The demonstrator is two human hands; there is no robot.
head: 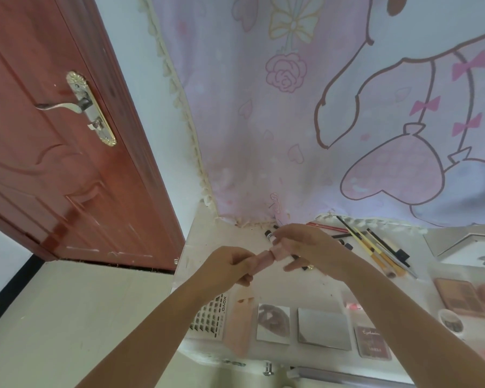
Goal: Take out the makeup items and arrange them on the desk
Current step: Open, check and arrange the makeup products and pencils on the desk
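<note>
head view, centre of the frame: my left hand curls its fingers round the lower body of a pink tube, while my right hand pinches the tube's paler pink cap end between thumb and fingers; the remaining fingers of that hand are loosely extended toward lower centre. the tube lies tilted, held above the desk, bridging the two hands. whether the cap is seated or parted from the body i cannot tell.

lower centre of the frame, along the near edge of the desk, a row of flat items: a false-lash card printed with rows of dark lashes at the left, partly behind my left forearm; just to its right a pink carton; then a square compact with a rosy pan; then a grey mirrored square; then a small dark-pink palette, partly covered by my right forearm.

right of centre, behind my right hand, a fan of brushes and pencils lies slanting on the desk; a small dark-capped tube shows just above my right hand's fingers. far right: a large brown-pink palette and a small round jar near it.

upper frame: a pink cartoon-print cloth hangs behind the desk. left frame: a red-brown door with a metal lever handle.
</note>
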